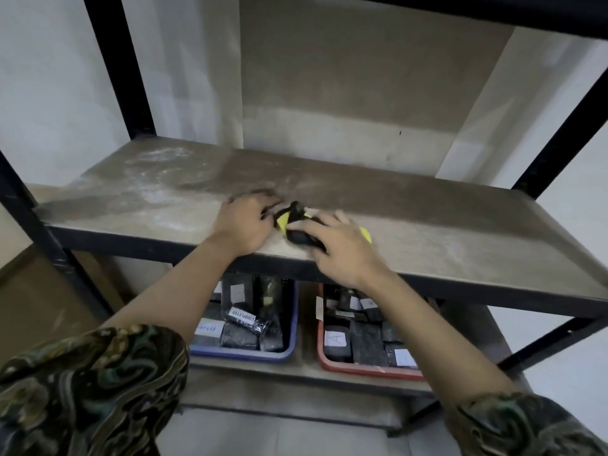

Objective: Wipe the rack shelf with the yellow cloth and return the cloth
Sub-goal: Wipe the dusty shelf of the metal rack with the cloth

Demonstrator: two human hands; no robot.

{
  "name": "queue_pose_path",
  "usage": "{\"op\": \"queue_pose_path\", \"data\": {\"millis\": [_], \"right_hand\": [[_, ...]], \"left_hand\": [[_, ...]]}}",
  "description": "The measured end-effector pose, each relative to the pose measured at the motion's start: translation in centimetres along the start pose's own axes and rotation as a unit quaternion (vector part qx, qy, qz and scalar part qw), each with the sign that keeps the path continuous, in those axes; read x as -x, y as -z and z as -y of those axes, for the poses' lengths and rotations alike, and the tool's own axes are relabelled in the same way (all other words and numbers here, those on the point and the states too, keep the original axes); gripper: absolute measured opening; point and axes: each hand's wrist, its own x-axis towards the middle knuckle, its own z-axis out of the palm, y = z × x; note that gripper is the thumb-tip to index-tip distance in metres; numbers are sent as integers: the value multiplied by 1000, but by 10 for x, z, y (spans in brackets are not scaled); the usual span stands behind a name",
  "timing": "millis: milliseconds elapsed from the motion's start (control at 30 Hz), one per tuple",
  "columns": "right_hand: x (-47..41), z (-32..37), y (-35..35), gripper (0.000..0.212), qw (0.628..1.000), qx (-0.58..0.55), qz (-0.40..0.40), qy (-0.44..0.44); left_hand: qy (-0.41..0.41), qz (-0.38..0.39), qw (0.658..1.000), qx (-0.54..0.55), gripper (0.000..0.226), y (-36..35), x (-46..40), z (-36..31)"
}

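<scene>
The rack shelf (pixel 444 218) is a dusty brown board in a black metal frame, with pale smears on its left part. A yellow cloth with black dirty patches (pixel 292 222) lies bunched near the shelf's front edge, in the middle. My right hand (pixel 342 248) rests on top of the cloth and grips it, and a yellow corner sticks out to its right. My left hand (pixel 246 225) lies on the shelf just left of the cloth, fingers touching its edge.
Below the shelf stand a blue bin (pixel 289 350) and a red bin (pixel 324 360), both filled with dark bagged items and white labels. Black uprights (pixel 118 67) frame the rack. A white wall is behind, and another shelf (pixel 493 11) is overhead.
</scene>
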Motion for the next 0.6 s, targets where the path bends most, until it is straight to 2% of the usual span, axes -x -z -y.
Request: {"op": "queue_pose_path", "data": {"millis": [67, 100, 133, 200, 267, 300, 400, 467, 533, 600], "right_hand": [[5, -11, 12, 47, 997, -61, 5, 38], [5, -23, 18, 49, 996, -84, -3, 27], [4, -40, 25, 50, 995, -96, -22, -12], [-2, -86, 39, 46, 984, -78, -63, -147], [-8, -120, 43, 41, 963, 22, -42, -267], [-12, -126, 40, 40, 955, 54, -23, -291], [-36, -90, 22, 38, 966, 28, -8, -257], [-45, -49, 8, 37, 983, -2, -4, -186], [-44, -12, -3, 39, 994, 19, 10, -111], [-38, 2, -7, 41, 998, 19, 19, -58]], "left_hand": [[0, 1, 1000, 3, 43, -1, 0, 0], [-2, -2, 1000, 6, 43, -1, 0, 0], [-5, -5, 1000, 8, 44, -1, 0, 1], [-11, -12, 1000, 10, 44, -2, 1, 3], [-11, -17, 1000, 3, 44, -3, 1, 3], [-10, -18, 1000, -3, 44, -4, 0, 2], [-13, -24, 1000, -12, 45, -7, 0, 3], [-18, -25, 999, -8, 45, -8, -1, 4], [-16, -25, 999, -13, 44, -8, 0, 4], [-10, -32, 999, -22, 43, -8, 0, 4]]}}
